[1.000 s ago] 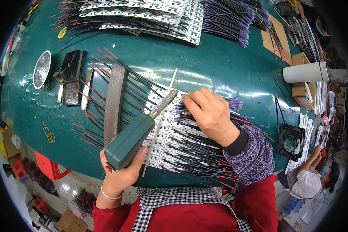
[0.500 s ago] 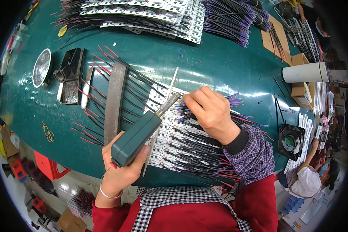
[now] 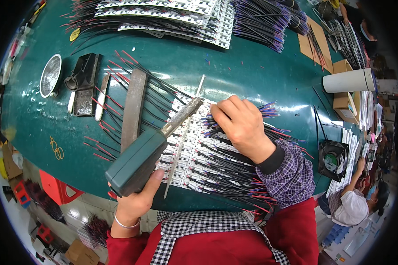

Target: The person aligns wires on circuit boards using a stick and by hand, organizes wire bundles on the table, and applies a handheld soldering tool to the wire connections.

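My left hand (image 3: 139, 198) is wrapped round the green body of a soldering gun (image 3: 135, 161). Its thick metal tip points up and right, over a white circuit board panel (image 3: 181, 168). Close to that tip, my right hand (image 3: 239, 126) is closed in a pinch above the panel's upper right part. Short black wires with blue ends (image 3: 210, 120) poke out on both sides of this hand; what sits right at its fingertips is hidden. Rows of black wires (image 3: 225, 170) run off the panel's right side. A thin pale rod (image 3: 177, 163) lies along the panel.
A flat metal bar (image 3: 132, 110) lies across the red-tipped wires left of the panel. Farther left are a black metal holder (image 3: 84, 81) and a silver bowl (image 3: 51, 76). Wired panels (image 3: 221, 35) are stacked at the back. A fan (image 3: 333, 160) and white cup (image 3: 348, 81) stand right.
The soldering gun has shifted left and down with my left hand, and its tip has drawn slightly left. My right hand has barely moved.
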A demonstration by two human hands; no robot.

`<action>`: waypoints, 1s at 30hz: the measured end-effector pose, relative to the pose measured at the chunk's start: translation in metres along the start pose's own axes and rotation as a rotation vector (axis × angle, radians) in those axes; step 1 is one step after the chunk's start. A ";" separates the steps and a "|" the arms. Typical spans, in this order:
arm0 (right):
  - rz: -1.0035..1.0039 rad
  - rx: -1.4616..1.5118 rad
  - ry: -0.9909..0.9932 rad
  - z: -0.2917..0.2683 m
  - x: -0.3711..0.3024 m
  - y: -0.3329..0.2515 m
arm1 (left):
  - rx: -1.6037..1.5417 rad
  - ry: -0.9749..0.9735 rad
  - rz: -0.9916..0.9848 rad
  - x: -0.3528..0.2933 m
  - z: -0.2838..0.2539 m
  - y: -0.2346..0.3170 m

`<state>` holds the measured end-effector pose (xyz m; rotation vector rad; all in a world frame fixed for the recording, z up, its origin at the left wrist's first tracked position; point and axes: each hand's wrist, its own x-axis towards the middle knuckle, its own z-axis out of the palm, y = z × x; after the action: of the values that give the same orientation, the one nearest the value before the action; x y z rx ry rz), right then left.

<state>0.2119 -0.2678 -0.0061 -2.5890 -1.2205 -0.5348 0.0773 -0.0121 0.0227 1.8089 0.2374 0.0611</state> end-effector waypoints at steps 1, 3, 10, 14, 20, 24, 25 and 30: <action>0.016 0.014 0.012 -0.001 0.000 0.000 | 0.041 -0.073 0.027 -0.001 -0.003 -0.002; 0.029 0.028 0.024 -0.005 0.001 -0.003 | 0.021 -0.081 0.013 -0.003 -0.003 -0.003; 0.041 0.081 0.101 -0.008 -0.002 -0.012 | -0.030 0.030 -0.031 0.000 0.007 0.003; 0.112 0.125 0.057 -0.012 -0.004 -0.016 | -0.033 0.046 -0.020 0.000 0.007 0.003; 0.105 0.103 0.059 -0.002 -0.005 -0.015 | -0.052 0.054 -0.065 -0.002 0.007 0.002; 0.092 0.126 0.057 0.001 -0.007 -0.015 | -0.024 0.024 0.003 0.001 0.008 0.000; 0.085 0.129 0.058 0.001 -0.007 -0.016 | -0.004 0.010 0.046 0.002 0.008 0.000; 0.078 0.141 0.071 0.002 -0.007 -0.015 | 0.060 -0.166 0.027 -0.005 -0.001 -0.012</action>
<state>0.1965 -0.2623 -0.0096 -2.4665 -1.0894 -0.5024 0.0712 -0.0098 0.0119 1.8655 0.0978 -0.0774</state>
